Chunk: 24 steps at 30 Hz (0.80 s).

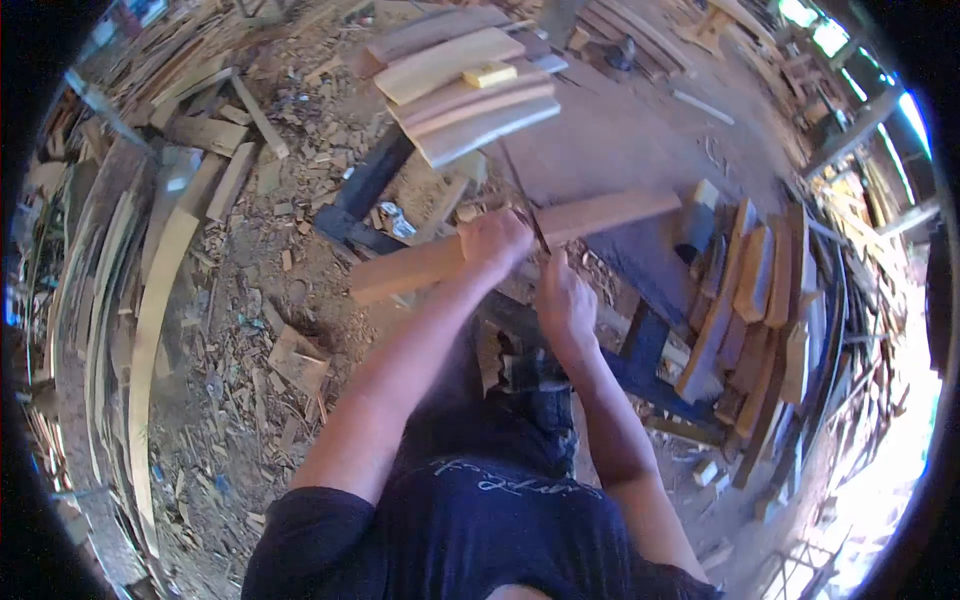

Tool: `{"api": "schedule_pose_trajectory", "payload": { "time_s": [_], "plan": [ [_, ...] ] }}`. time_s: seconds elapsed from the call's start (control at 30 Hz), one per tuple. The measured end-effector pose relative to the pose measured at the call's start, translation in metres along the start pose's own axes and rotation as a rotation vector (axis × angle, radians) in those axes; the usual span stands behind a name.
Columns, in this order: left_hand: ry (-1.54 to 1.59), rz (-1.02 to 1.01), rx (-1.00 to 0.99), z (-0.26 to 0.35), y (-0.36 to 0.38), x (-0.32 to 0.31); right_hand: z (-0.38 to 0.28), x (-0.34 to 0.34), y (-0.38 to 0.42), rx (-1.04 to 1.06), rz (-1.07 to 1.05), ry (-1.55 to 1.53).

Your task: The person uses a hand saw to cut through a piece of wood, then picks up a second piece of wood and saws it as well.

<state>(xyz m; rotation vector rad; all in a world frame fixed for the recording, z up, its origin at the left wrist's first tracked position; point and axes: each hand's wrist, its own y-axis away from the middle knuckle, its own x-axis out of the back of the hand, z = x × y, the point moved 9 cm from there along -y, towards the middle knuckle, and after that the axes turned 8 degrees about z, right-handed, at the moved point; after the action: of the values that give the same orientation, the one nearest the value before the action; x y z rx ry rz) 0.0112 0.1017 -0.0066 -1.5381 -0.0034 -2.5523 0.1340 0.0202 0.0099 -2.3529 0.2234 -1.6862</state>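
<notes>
A long wooden board (410, 270) lies slanted across a dark frame in front of me. My left hand (497, 240) is closed over its middle, pressing on it. My right hand (567, 305), on the near side of the board, is wrapped round the end of a handsaw (522, 190). The saw's thin dark blade is seen almost edge-on, crosses the board just right of my left hand and points away from me. Its handle is hidden inside my fingers.
Several planks (470, 65) are stacked beyond the board, with a small yellow block (490, 74) on top. Cut wooden pieces (755, 275) stand piled at right. Long curved boards (155, 330) lie at left. Wood scraps cover the ground around the black frame (375, 170).
</notes>
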Motion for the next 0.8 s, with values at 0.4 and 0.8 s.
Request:
{"api": "schedule_pose_trajectory", "payload": {
  "time_s": [0.4, 0.8],
  "plan": [
    [-0.003, -0.045, 0.142, -0.005, 0.000, 0.003, 0.000, 0.001, 0.007, -0.016, -0.059, 0.004],
    [-0.045, -0.030, 0.126, -0.006, 0.000, 0.001, -0.002, -0.001, 0.002, -0.022, -0.097, 0.018]
  ]
}}
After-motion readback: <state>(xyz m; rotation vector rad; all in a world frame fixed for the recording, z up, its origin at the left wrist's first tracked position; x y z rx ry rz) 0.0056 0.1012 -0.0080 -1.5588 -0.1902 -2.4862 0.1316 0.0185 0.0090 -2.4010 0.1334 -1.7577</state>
